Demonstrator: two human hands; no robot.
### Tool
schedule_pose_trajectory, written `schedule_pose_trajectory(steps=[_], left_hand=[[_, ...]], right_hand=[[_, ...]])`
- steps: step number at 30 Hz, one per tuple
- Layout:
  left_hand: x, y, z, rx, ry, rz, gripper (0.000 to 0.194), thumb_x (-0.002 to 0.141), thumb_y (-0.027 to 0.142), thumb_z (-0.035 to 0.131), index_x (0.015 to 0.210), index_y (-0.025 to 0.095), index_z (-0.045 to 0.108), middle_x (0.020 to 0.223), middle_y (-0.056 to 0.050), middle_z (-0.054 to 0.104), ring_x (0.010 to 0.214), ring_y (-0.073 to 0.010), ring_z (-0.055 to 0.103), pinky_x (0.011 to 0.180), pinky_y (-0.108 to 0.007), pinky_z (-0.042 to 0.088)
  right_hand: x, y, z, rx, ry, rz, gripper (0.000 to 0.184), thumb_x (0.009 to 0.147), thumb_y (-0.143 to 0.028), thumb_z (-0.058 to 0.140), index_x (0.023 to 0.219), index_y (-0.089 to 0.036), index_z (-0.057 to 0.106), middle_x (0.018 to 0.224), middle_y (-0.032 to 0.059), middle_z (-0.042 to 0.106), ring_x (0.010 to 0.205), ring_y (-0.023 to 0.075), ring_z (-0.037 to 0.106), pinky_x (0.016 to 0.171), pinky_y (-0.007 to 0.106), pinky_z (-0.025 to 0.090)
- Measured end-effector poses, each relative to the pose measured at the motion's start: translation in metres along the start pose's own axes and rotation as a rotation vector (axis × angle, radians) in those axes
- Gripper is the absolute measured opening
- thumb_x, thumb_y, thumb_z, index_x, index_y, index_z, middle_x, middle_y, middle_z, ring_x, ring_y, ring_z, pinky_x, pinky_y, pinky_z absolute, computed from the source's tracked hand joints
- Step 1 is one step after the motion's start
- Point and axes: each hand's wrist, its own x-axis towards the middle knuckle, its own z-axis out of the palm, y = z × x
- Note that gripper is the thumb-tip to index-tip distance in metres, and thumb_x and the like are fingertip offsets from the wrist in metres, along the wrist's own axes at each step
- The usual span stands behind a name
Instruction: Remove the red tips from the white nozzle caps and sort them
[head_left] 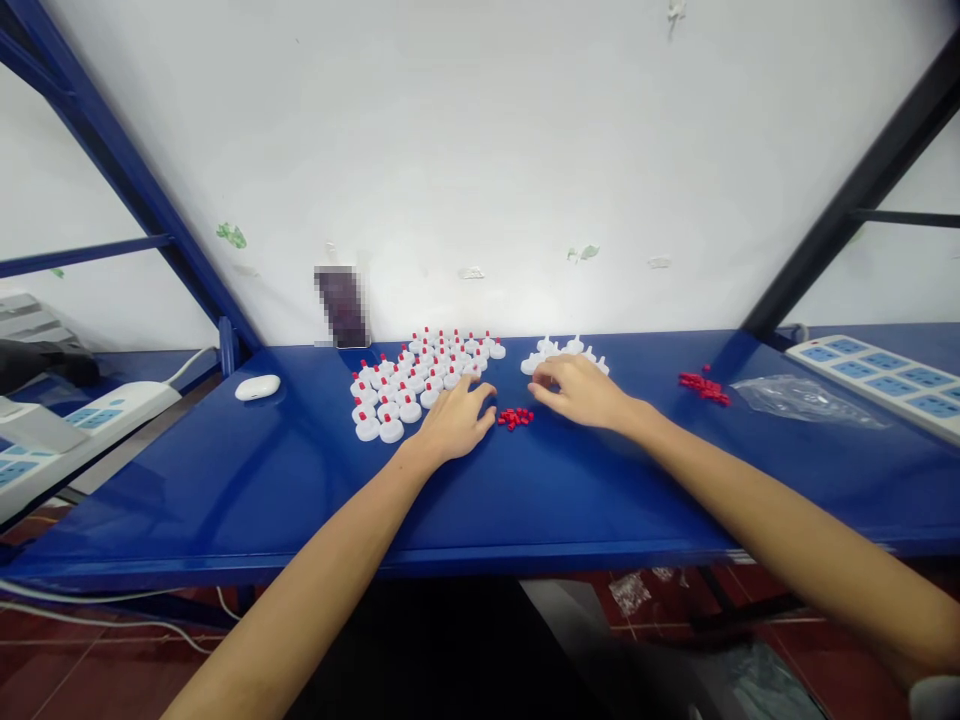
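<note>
My left hand (pixel 457 418) rests over the blue tabletop with its fingers bent and apart, nothing visible between them. Just beside it stands a large group of white round caps with red tips (pixel 409 378). A small pile of red tips (pixel 516 418) lies between my two hands. My right hand (pixel 574 388) is held with curled fingers, a gap showing between thumb and forefinger, and no object visible there. It partly covers several white caps with bare white nozzles (pixel 547 350) behind it.
Farther right lie more red tips (pixel 703 387) and a clear plastic bag (pixel 806 400). Power strips (pixel 885 375) flank the blue table (pixel 300 500). A white earbud case (pixel 257 387) is at the left; a phone (pixel 346 308) leans on the wall.
</note>
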Motion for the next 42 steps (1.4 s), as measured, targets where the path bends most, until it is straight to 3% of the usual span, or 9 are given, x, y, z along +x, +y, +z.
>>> schedule_pose_trajectory(steps=[5, 9, 15, 19, 22, 25, 29, 35, 42], left_hand=[[0.0, 0.004, -0.002, -0.022, 0.047, 0.039, 0.029, 0.095, 0.034, 0.045, 0.117, 0.021, 0.059, 0.12, -0.01, 0.051, 0.09, -0.0223, 0.063, 0.083, -0.041, 0.054], [0.0, 0.004, -0.002, -0.036, 0.081, 0.014, 0.027, 0.094, 0.033, 0.047, 0.117, 0.021, 0.057, 0.124, -0.01, 0.048, 0.079, -0.0178, 0.062, 0.08, -0.04, 0.055], [0.003, 0.001, 0.0, -0.033, 0.034, -0.016, 0.046, 0.096, 0.026, 0.041, 0.141, 0.028, 0.042, 0.15, -0.015, 0.034, 0.11, -0.0293, 0.063, 0.094, -0.05, 0.051], [0.007, -0.001, 0.0, 0.0, -0.032, 0.019, 0.045, 0.096, 0.026, 0.039, 0.14, 0.026, 0.045, 0.152, -0.014, 0.036, 0.122, -0.0326, 0.057, 0.098, -0.051, 0.05], [0.008, -0.002, 0.001, -0.005, -0.032, 0.044, 0.042, 0.095, 0.026, 0.041, 0.136, 0.024, 0.05, 0.15, -0.012, 0.04, 0.122, -0.0309, 0.057, 0.098, -0.049, 0.05], [0.008, -0.004, 0.002, -0.022, -0.023, 0.079, 0.039, 0.096, 0.027, 0.041, 0.133, 0.024, 0.053, 0.144, -0.01, 0.047, 0.116, -0.028, 0.06, 0.096, -0.045, 0.051], [0.009, -0.004, 0.003, -0.036, -0.027, 0.099, 0.038, 0.097, 0.028, 0.039, 0.13, 0.022, 0.057, 0.13, -0.009, 0.059, 0.109, -0.026, 0.063, 0.093, -0.042, 0.053], [0.01, -0.002, 0.001, -0.077, -0.003, 0.117, 0.036, 0.096, 0.026, 0.041, 0.126, 0.02, 0.061, 0.125, -0.008, 0.065, 0.108, -0.024, 0.064, 0.094, -0.039, 0.051], [0.013, -0.002, 0.003, -0.225, 0.042, 0.12, 0.028, 0.092, 0.023, 0.046, 0.112, 0.022, 0.066, 0.114, -0.005, 0.071, 0.1, -0.0215, 0.066, 0.089, -0.036, 0.051]], right_hand=[[-0.002, -0.002, 0.002, 0.231, -0.064, 0.032, 0.023, 0.092, -0.032, 0.049, 0.085, -0.018, 0.065, 0.09, 0.0076, 0.063, 0.083, 0.0207, 0.057, 0.079, 0.034, 0.041], [-0.002, -0.003, -0.002, 0.382, -0.11, 0.018, 0.016, 0.089, -0.029, 0.049, 0.086, -0.018, 0.06, 0.096, 0.0073, 0.059, 0.093, 0.0215, 0.055, 0.087, 0.036, 0.04], [-0.001, -0.004, 0.008, 0.306, -0.006, 0.002, 0.02, 0.092, -0.032, 0.047, 0.08, -0.019, 0.056, 0.083, 0.0035, 0.055, 0.077, 0.018, 0.051, 0.073, 0.032, 0.038], [0.002, -0.002, 0.02, 0.272, -0.002, 0.063, 0.021, 0.094, -0.03, 0.046, 0.104, -0.018, 0.061, 0.085, 0.0035, 0.06, 0.075, 0.0175, 0.054, 0.071, 0.03, 0.039], [0.004, -0.002, 0.026, 0.283, -0.049, 0.092, 0.034, 0.094, -0.026, 0.046, 0.126, -0.019, 0.055, 0.079, 0.0015, 0.063, 0.073, 0.0175, 0.057, 0.069, 0.03, 0.039], [0.005, -0.003, 0.028, 0.268, -0.096, 0.104, 0.039, 0.094, -0.025, 0.047, 0.132, -0.018, 0.053, 0.073, 0.0001, 0.064, 0.068, 0.017, 0.057, 0.067, 0.029, 0.039], [0.006, -0.007, 0.026, 0.245, -0.122, 0.135, 0.038, 0.095, -0.026, 0.048, 0.13, -0.016, 0.056, 0.073, 0.0016, 0.065, 0.068, 0.0169, 0.057, 0.066, 0.029, 0.039], [0.006, -0.008, 0.026, 0.273, -0.072, 0.171, 0.034, 0.094, -0.03, 0.051, 0.122, -0.013, 0.061, 0.066, 0.0005, 0.06, 0.063, 0.0163, 0.055, 0.061, 0.028, 0.036], [0.009, -0.007, 0.033, 0.272, -0.043, 0.127, 0.027, 0.093, -0.035, 0.054, 0.11, -0.018, 0.065, 0.066, -0.0007, 0.061, 0.061, 0.0147, 0.053, 0.06, 0.026, 0.034]])
